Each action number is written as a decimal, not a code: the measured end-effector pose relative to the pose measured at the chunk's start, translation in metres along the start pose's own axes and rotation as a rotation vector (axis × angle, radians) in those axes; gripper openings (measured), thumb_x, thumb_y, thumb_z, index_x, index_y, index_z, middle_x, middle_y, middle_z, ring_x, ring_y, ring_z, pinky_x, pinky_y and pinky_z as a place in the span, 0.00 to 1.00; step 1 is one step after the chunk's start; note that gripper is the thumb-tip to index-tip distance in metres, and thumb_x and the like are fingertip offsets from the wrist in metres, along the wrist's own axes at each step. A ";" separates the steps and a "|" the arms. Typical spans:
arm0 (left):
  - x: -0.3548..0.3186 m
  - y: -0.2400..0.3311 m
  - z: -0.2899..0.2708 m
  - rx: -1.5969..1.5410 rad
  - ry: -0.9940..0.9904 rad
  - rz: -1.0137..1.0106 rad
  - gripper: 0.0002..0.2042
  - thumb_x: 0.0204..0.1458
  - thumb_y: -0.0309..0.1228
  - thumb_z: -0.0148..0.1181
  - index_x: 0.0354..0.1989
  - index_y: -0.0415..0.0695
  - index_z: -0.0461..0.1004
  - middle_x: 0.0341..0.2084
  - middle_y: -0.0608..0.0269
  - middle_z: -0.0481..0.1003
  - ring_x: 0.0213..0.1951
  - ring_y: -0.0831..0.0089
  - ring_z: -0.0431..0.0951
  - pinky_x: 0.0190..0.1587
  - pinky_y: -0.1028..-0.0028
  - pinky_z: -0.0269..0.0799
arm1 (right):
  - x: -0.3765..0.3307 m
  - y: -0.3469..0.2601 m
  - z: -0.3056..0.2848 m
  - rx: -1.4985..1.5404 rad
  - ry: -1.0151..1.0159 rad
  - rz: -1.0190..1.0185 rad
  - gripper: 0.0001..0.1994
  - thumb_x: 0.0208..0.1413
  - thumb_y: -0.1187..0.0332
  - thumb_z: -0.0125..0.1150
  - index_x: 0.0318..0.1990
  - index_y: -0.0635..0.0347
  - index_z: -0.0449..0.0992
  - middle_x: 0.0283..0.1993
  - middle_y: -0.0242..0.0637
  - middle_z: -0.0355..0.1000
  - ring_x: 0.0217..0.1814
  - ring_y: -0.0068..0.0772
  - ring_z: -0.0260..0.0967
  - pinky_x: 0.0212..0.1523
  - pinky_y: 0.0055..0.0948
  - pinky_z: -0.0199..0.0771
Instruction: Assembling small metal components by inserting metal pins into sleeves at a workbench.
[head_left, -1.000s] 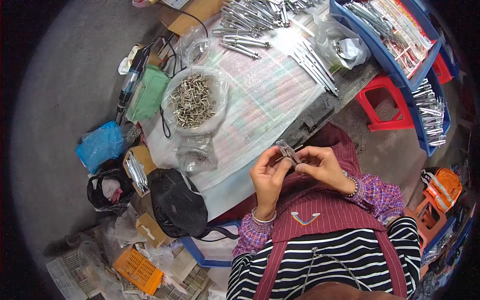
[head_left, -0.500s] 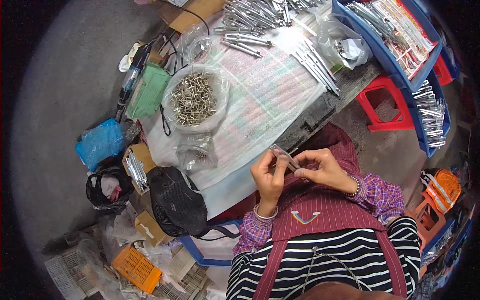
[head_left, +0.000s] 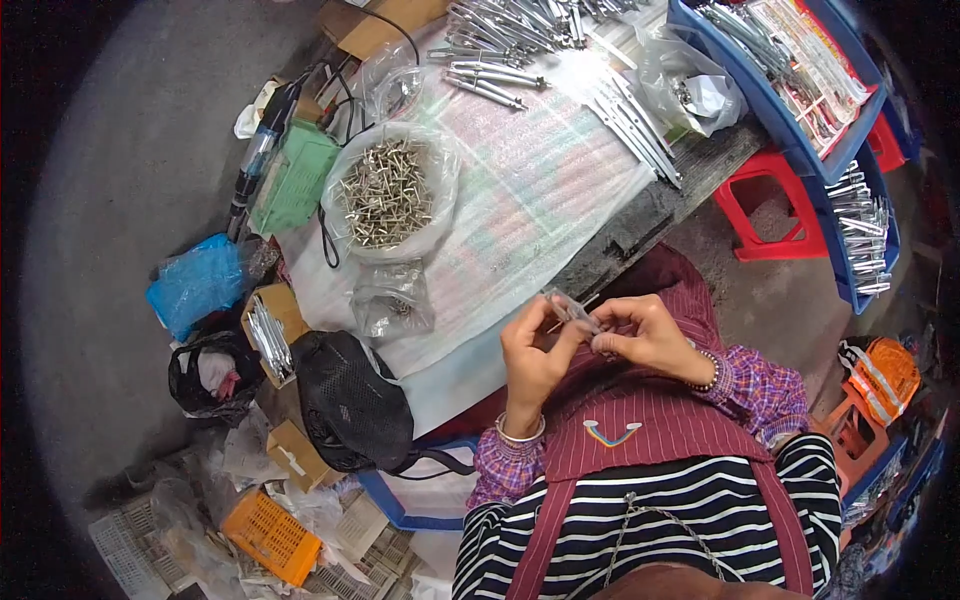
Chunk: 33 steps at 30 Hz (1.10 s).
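Hardware [head_left: 572, 308], small, pale and shiny, is sitting between two bare hands, above the wearer's lap and just off the near edge of a worktable [head_left: 700, 180]. The left hand [head_left: 535, 360] is pinching it from the left between thumb and fingers; the right hand [head_left: 652, 338] is pressing thumb and curled fingers onto it from the right, and a thin rod [head_left: 592, 299] is poking out between the hands. The hands are facing each other, close together, both clamped on this one piece; fingers are covering much of it, so its exact shape is hard to tell. Purple checked sleeves [head_left: 755, 392] are covering the forearms, and a maroon pinstriped apron [head_left: 640, 450] is spreading beneath. Ahead and to the left, a clear plastic bag [head_left: 446, 205] is holding a heap of metal pins [head_left: 388, 195] on the table's pale covering. Farther off, silver metal bars [head_left: 505, 30] are lying in a pile. At upper right, a blue tray [head_left: 763, 107] is standing near a red stool [head_left: 790, 248]. At left, a black mesh bag [head_left: 355, 405] is lying beside a carton [head_left: 290, 310] of metal parts.
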<state>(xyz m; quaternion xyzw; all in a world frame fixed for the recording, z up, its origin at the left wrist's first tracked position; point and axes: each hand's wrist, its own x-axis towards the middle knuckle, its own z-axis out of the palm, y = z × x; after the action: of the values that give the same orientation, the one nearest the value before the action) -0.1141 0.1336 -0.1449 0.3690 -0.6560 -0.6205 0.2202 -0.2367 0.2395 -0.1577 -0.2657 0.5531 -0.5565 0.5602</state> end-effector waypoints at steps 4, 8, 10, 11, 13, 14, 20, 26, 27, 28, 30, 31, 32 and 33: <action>-0.001 -0.006 -0.001 0.047 0.043 0.079 0.08 0.46 0.27 0.59 0.21 0.34 0.73 0.16 0.66 0.68 0.23 0.81 0.67 0.26 0.80 0.61 | 0.000 0.000 0.001 0.026 -0.007 0.019 0.07 0.44 0.77 0.61 0.33 0.69 0.74 0.23 0.30 0.70 0.24 0.14 0.65 0.25 0.16 0.66; 0.001 0.001 -0.002 -0.018 -0.022 -0.051 0.08 0.46 0.27 0.59 0.21 0.34 0.72 0.16 0.66 0.67 0.22 0.80 0.67 0.25 0.80 0.61 | 0.001 0.004 0.001 0.092 -0.021 0.032 0.07 0.44 0.77 0.61 0.33 0.69 0.74 0.23 0.29 0.70 0.23 0.14 0.64 0.24 0.16 0.66; 0.003 -0.002 0.007 -0.041 0.105 0.104 0.09 0.46 0.27 0.59 0.19 0.34 0.71 0.15 0.65 0.66 0.20 0.80 0.65 0.24 0.79 0.59 | 0.001 0.008 0.000 0.053 0.001 0.024 0.07 0.44 0.77 0.62 0.33 0.69 0.74 0.23 0.29 0.70 0.23 0.14 0.64 0.23 0.16 0.65; 0.002 -0.003 0.005 -0.041 0.105 0.103 0.09 0.46 0.27 0.59 0.19 0.34 0.71 0.15 0.65 0.66 0.20 0.80 0.65 0.24 0.79 0.59 | 0.000 0.008 0.000 0.054 0.001 0.025 0.07 0.44 0.77 0.62 0.33 0.69 0.74 0.23 0.29 0.70 0.23 0.14 0.64 0.23 0.16 0.65; 0.000 -0.006 -0.003 0.137 0.041 0.119 0.07 0.44 0.26 0.59 0.21 0.35 0.71 0.17 0.64 0.67 0.20 0.80 0.64 0.23 0.79 0.58 | 0.000 0.005 0.001 0.119 -0.028 0.069 0.08 0.44 0.77 0.62 0.33 0.70 0.74 0.23 0.29 0.70 0.24 0.14 0.65 0.24 0.16 0.66; 0.000 -0.009 -0.006 0.138 0.041 0.119 0.07 0.44 0.26 0.59 0.21 0.35 0.71 0.17 0.64 0.67 0.20 0.80 0.64 0.23 0.79 0.58 | 0.000 0.003 0.001 0.120 -0.028 0.069 0.08 0.44 0.77 0.62 0.33 0.70 0.74 0.23 0.29 0.70 0.24 0.14 0.65 0.24 0.16 0.66; 0.003 -0.006 0.004 -0.035 0.036 0.107 0.08 0.44 0.26 0.60 0.19 0.34 0.70 0.15 0.64 0.66 0.20 0.79 0.63 0.22 0.78 0.57 | 0.001 0.014 0.000 0.135 -0.013 -0.006 0.08 0.44 0.77 0.62 0.33 0.70 0.74 0.24 0.30 0.71 0.24 0.14 0.65 0.24 0.16 0.66; -0.001 -0.007 -0.007 0.075 0.000 0.133 0.09 0.49 0.27 0.57 0.22 0.34 0.69 0.18 0.65 0.66 0.21 0.81 0.62 0.23 0.79 0.56 | 0.001 0.002 0.000 0.134 -0.062 0.051 0.09 0.44 0.77 0.62 0.34 0.70 0.73 0.24 0.31 0.71 0.24 0.15 0.66 0.25 0.16 0.67; 0.000 -0.009 -0.010 0.060 -0.031 0.110 0.09 0.49 0.27 0.57 0.23 0.34 0.69 0.20 0.66 0.66 0.21 0.82 0.62 0.23 0.80 0.56 | 0.003 0.002 0.000 0.151 -0.078 0.066 0.09 0.44 0.77 0.62 0.34 0.70 0.73 0.24 0.31 0.71 0.24 0.15 0.66 0.25 0.16 0.67; -0.001 -0.010 -0.011 0.046 -0.062 0.087 0.08 0.50 0.28 0.57 0.25 0.35 0.70 0.21 0.66 0.67 0.22 0.83 0.62 0.23 0.81 0.56 | 0.002 0.002 0.000 0.170 -0.095 0.079 0.09 0.44 0.77 0.62 0.34 0.70 0.73 0.24 0.30 0.70 0.24 0.14 0.66 0.24 0.16 0.67; -0.003 -0.008 -0.007 -0.037 -0.058 0.032 0.07 0.50 0.27 0.57 0.26 0.34 0.70 0.23 0.67 0.68 0.23 0.84 0.65 0.25 0.82 0.59 | 0.001 0.004 0.000 0.153 -0.064 0.057 0.09 0.44 0.76 0.62 0.34 0.70 0.73 0.24 0.30 0.70 0.24 0.14 0.66 0.24 0.16 0.67; -0.003 -0.006 -0.005 -0.121 -0.057 -0.024 0.06 0.50 0.26 0.57 0.28 0.34 0.71 0.24 0.68 0.70 0.25 0.84 0.67 0.27 0.83 0.62 | 0.001 0.006 0.000 0.136 -0.029 0.033 0.09 0.45 0.76 0.62 0.34 0.70 0.73 0.23 0.30 0.70 0.24 0.15 0.66 0.24 0.16 0.67; -0.004 -0.004 -0.003 -0.120 -0.059 -0.024 0.06 0.50 0.26 0.57 0.28 0.34 0.71 0.24 0.68 0.70 0.25 0.84 0.67 0.27 0.83 0.62 | 0.001 0.008 0.000 0.138 -0.027 0.033 0.09 0.45 0.76 0.62 0.34 0.70 0.73 0.23 0.30 0.70 0.24 0.15 0.66 0.24 0.16 0.67; -0.004 -0.002 -0.001 -0.211 -0.037 -0.064 0.06 0.49 0.24 0.57 0.32 0.33 0.71 0.26 0.66 0.71 0.28 0.82 0.70 0.30 0.82 0.65 | 0.000 0.009 -0.001 0.121 -0.019 0.036 0.09 0.45 0.76 0.62 0.34 0.70 0.73 0.24 0.30 0.71 0.24 0.15 0.66 0.25 0.16 0.67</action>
<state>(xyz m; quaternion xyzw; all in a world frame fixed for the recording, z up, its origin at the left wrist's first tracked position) -0.1108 0.1364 -0.1461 0.3528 -0.5788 -0.6996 0.2258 -0.2346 0.2417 -0.1666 -0.2268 0.5178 -0.5763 0.5903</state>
